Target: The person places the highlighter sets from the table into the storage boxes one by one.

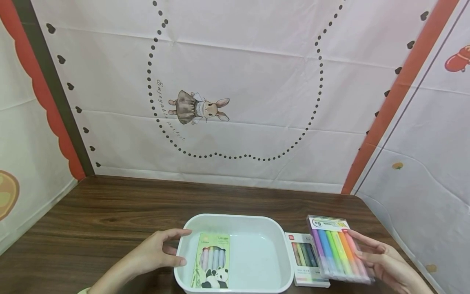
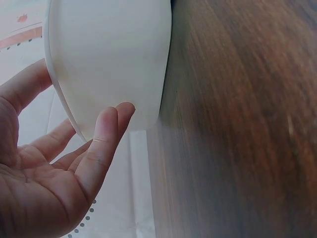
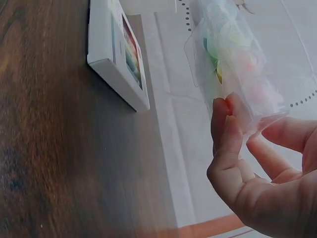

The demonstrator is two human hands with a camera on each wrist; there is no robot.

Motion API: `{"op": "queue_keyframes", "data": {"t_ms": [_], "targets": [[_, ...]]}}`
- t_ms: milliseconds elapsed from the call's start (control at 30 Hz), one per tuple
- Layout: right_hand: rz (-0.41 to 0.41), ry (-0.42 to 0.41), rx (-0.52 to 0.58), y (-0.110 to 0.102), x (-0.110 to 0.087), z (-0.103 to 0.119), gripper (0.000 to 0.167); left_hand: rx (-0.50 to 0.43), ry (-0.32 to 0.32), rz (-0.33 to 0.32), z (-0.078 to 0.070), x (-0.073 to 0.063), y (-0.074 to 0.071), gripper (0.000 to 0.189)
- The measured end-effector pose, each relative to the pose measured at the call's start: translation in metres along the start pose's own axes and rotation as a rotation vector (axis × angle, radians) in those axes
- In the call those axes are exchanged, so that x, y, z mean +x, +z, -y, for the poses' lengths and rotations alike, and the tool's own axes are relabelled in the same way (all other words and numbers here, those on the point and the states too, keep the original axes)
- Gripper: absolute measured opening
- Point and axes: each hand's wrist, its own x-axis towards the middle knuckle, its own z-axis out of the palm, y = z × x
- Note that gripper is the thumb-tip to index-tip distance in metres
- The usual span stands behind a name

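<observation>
My left hand [image 1: 156, 250] grips the left rim of a white plastic tub [image 1: 257, 261], with thumb and index finger over the edge and other fingers against the outer wall [image 2: 114, 59]. Inside the tub, on its left side, lies a green panda-printed box of pens [image 1: 214, 261]. My right hand [image 1: 385, 261] pinches the right edge of a clear pack of colourful markers [image 1: 339, 249], which runs from purple to pink. In the right wrist view this pack [image 3: 242, 64] is raised off the table and tilted, fingers on one side and thumb on the other.
A white box of coloured pens [image 1: 306, 261] lies right of the tub, partly overlapped by the marker pack in the head view. The dark wooden table [image 1: 128, 204] ends at a printed cloth [image 1: 257, 102] behind, with more cloth at both sides.
</observation>
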Motion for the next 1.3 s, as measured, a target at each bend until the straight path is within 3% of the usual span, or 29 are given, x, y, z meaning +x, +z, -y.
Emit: {"op": "queue_keyframes", "data": {"t_ms": [200, 533, 800, 1033, 1300], "targets": [[-0.010, 0.000, -0.016, 0.005, 0.002, -0.001, 0.047, -0.022, -0.005, 0.009, 0.000, 0.001, 0.000, 0.072], [-0.093, 0.034, -0.050, 0.019, 0.006, 0.001, 0.044, -0.010, -0.003, 0.005, -0.001, 0.001, 0.000, 0.071], [-0.086, 0.017, -0.063, 0.024, 0.009, 0.001, 0.043, -0.005, 0.002, 0.004, 0.000, 0.000, 0.000, 0.071], [-0.001, -0.011, -0.015, 0.028, 0.009, 0.003, 0.047, -0.001, -0.005, -0.004, 0.001, 0.000, 0.000, 0.072], [-0.029, 0.000, -0.051, 0.035, 0.011, 0.005, 0.046, -0.009, -0.002, 0.006, 0.000, 0.000, 0.000, 0.072]]}}
